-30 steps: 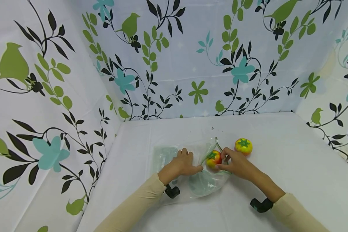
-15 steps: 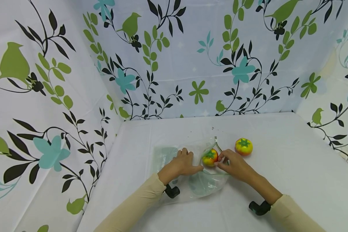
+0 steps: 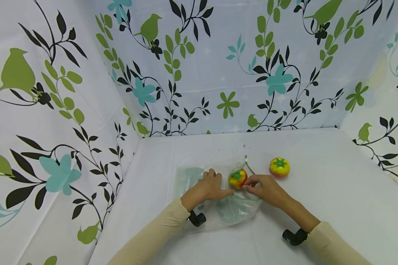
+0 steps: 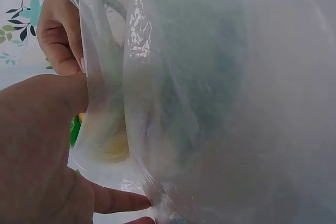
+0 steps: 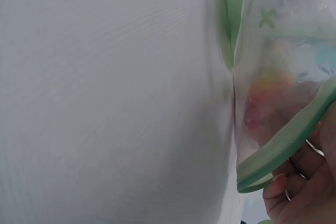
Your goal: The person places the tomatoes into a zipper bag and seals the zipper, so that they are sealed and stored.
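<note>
A clear plastic zip bag (image 3: 234, 215) with a green-edged mouth lies on the white table, its mouth facing right. My left hand (image 3: 209, 187) rests on it with fingers spread and the thumb at the mouth's edge; in the left wrist view, film stretches beside that thumb. A yellow-red tomato (image 3: 237, 179) with a green leafy top sits inside the mouth. Bent fingers of my right hand (image 3: 264, 189) reach through the mouth and hold the tomato's right side. Through the film in the right wrist view, the tomato (image 5: 272, 86) looks blurred beside the fingers.
A second tomato (image 3: 279, 167), more yellow, lies on the table (image 3: 321, 176) behind my right hand. Patterned cloth (image 3: 199, 73) with leaves and birds hangs around the table. A dark camera sits on each wrist.
My right hand has moved a little left, and the tomato has shifted left with it, deeper into the bag's mouth. My left hand has stayed in place on the bag.
</note>
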The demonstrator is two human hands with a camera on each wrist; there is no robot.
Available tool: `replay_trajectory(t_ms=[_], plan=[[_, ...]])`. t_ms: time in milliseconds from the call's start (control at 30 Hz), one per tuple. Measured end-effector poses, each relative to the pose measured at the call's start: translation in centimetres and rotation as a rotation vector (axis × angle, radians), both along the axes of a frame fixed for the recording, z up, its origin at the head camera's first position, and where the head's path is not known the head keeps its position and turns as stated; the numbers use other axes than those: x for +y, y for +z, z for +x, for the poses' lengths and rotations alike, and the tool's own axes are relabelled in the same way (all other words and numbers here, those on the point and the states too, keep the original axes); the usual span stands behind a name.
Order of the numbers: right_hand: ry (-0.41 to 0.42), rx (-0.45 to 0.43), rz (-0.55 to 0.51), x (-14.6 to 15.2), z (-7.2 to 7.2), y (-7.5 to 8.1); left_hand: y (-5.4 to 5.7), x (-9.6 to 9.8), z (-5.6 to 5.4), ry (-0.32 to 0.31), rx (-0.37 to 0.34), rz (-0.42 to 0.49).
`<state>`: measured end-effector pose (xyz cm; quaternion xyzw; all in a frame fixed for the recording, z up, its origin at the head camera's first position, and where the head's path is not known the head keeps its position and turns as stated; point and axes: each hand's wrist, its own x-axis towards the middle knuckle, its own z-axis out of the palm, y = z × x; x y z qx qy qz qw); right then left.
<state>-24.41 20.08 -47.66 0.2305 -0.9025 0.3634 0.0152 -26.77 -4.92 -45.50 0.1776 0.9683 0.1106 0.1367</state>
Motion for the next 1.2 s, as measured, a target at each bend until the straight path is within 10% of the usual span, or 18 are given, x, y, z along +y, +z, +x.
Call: replay_trajectory(t_ms=[1200], plan=[[0.19,0.014,0.03,-0.85,0.11,-0.12,-0.15,0.17,0.34,-0.007,0.03,-0.009]])
